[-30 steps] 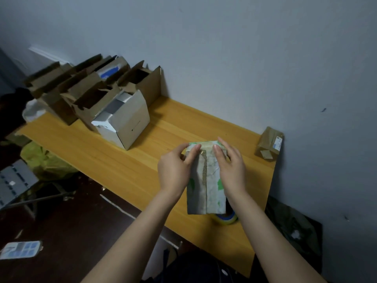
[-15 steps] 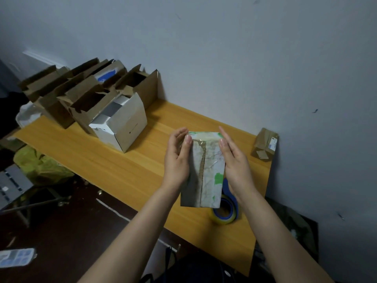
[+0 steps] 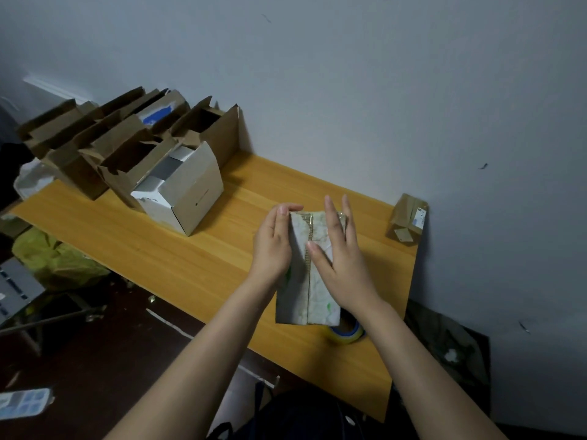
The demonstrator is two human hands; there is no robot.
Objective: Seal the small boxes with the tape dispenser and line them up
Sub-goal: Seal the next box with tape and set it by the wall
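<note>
Wooden table (image 3: 190, 249) set against a wall. At its far left end stands a cluster of open cardboard boxes (image 3: 127, 144), flaps up and unsealed, with a white box (image 3: 187, 198) at the front. The pale box (image 3: 313, 300) being worked on is over the near right part of the table, long axis pointing away from the person, and it hides part of the tape roll (image 3: 347, 333) behind its near end.

The left hand (image 3: 273, 246) cups the box's left side, fingers curled over the far top corner. The right hand (image 3: 343, 265) lies flat on the top face, fingers straight and spread, thumb beside the centre seam (image 3: 308, 281).

One small brown box (image 3: 408, 220), closed and labelled, sits at the far right corner against the wall, well apart from the open ones.

The step appears to be pressing down the closure along the seam. Whether tape already covers its whole length cannot be judged at this resolution.

To do it well:
- Keep the left hand firm so that the box does not twist.
- Sweep the flat right palm along the seam from the far end to the near end.
- Rub the ends down over the edges.
- Then set the box beside the brown one.
</note>
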